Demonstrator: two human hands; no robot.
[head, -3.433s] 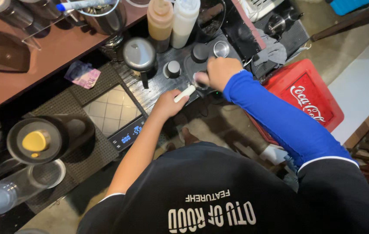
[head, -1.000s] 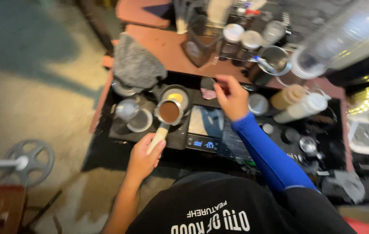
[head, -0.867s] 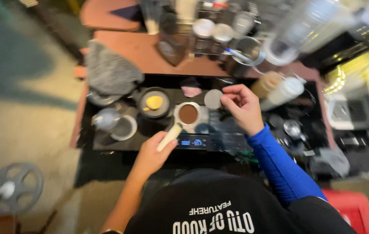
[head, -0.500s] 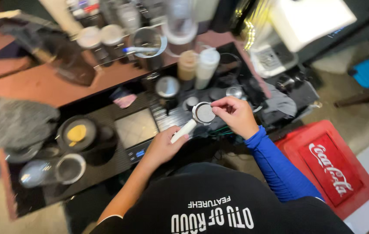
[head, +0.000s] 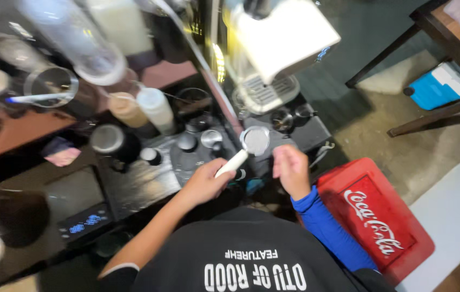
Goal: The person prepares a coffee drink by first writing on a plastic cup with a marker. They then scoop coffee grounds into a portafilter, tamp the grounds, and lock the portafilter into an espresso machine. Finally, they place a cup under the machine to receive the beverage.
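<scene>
Head view: right hand (head: 291, 170) has let go of portafilter (head: 249, 146).

Dim, motion-smeared view from above, with a few hard bright spots

Light falls strongest on the white boxy espresso machine (head: 281, 40) at top centre, which glares nearly blown out; the dark tabletop (head: 132, 184) sinks into shadow. The clear plastic bottles (head: 84, 43) upper left streak with blur and stretch toward the edge, while the red plastic crate (head: 375, 216) reads fairly sharp.
</scene>
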